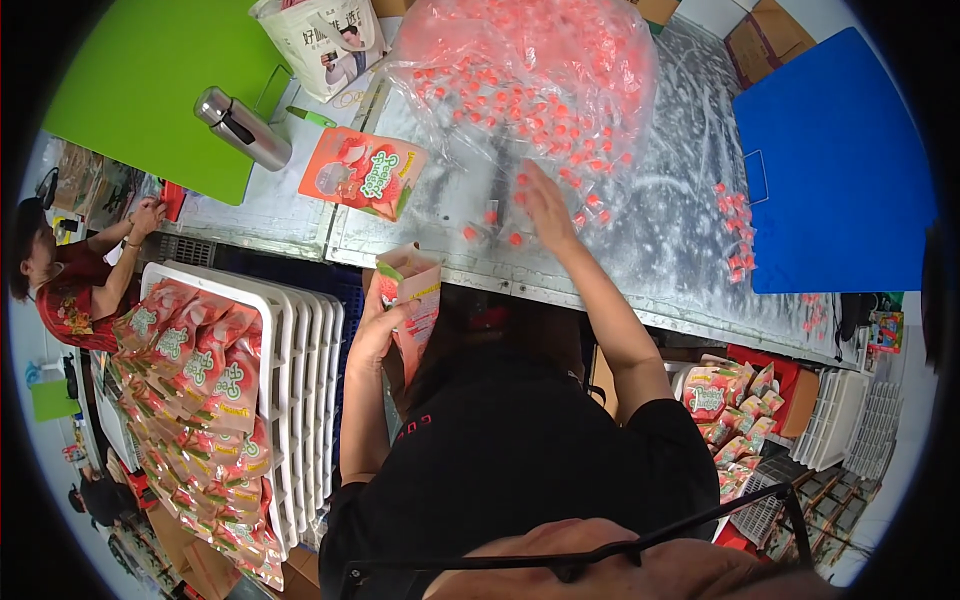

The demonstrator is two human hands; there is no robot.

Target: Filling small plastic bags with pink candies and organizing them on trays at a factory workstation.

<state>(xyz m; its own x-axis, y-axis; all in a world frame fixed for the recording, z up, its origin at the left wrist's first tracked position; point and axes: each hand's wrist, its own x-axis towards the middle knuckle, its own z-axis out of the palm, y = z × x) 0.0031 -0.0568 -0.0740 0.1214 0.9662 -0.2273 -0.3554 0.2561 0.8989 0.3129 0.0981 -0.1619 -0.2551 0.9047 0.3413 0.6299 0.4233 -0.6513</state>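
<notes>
My left hand (pixel 374 335) is closed round an upright red and tan snack pouch (pixel 410 300), whose top edge gapes, just in front of the table's near edge. Over the metal table, my right hand (pixel 546 208) has its fingers stretched out flat, among small red pieces in clear wrappers (pixel 515 239). One red piece lies right at its fingertips; whether they touch it I cannot tell. Beyond the hand, a large clear plastic bag (pixel 530 60) spills many more such pieces onto the table. A flat printed pouch (pixel 362 172) lies left of them.
A steel flask (pixel 243 128), a green-handled knife (pixel 311 117) and a white carrier bag (pixel 325 50) stand or lie at the back left. Green (pixel 150 90) and blue (pixel 835 160) panels flank the table. Stacked white trays (pixel 300 380) with filled pouches stand left; another person (pixel 85 265) works beyond.
</notes>
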